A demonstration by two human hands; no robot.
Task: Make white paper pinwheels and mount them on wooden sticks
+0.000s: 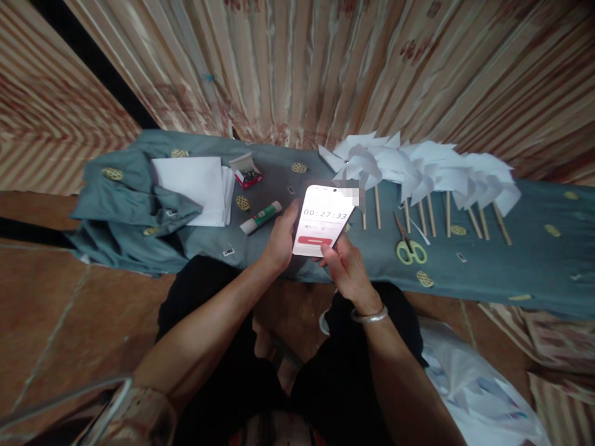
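From my seat the grey-green cloth (488, 266) fills the width of the view, spread over the floor in front of a striped curtain, with a bunched fold at its left end. Along its far right runs a row of white paper pinwheels (418, 167) on wooden sticks, their handles pointing back toward me. At the left lies a stack of white paper sheets (193, 186).

The phone (320, 220) is held up over the near edge of the cloth, between both hands. Its long axis tilts from lower left to upper right, the screen facing me and showing a timer with a red button near the bottom. My left hand (279, 241) wraps its left edge, fingers curled behind and thumb along the side, and seems to carry it. My right hand (346, 266) sits just below and right of the lower corner, fingers bent in, thumb touching the bottom edge near the button.

Smaller things: yellow-handled scissors (409, 244) right of the phone, a glue stick (261, 217) and a small red box (246, 171) to its left.
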